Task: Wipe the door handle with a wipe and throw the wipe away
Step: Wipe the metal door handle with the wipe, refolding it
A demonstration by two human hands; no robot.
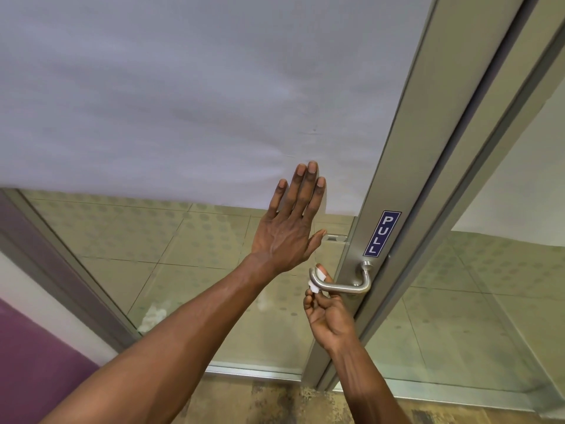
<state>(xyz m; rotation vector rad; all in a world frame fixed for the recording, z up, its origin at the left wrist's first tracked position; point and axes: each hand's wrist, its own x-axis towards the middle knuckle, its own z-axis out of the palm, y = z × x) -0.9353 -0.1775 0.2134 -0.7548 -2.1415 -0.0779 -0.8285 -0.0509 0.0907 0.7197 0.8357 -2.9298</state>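
A silver lever door handle point(347, 287) juts left from the metal door stile point(406, 166), just under a blue PULL sticker point(382, 234). My right hand point(328, 313) reaches up from below and pinches a small white wipe point(318, 280) around the handle's free left end. My left hand point(293, 224) is spread flat, fingers pointing up, against the glass door panel point(183, 117) to the left of the handle. It holds nothing.
The upper glass is frosted white; below it, tiled floor shows through clear glass. A second glass panel point(489, 301) stands right of the stile. A purple wall point(33, 362) and a metal frame close off the left side. The door's bottom rail point(253, 370) runs low.
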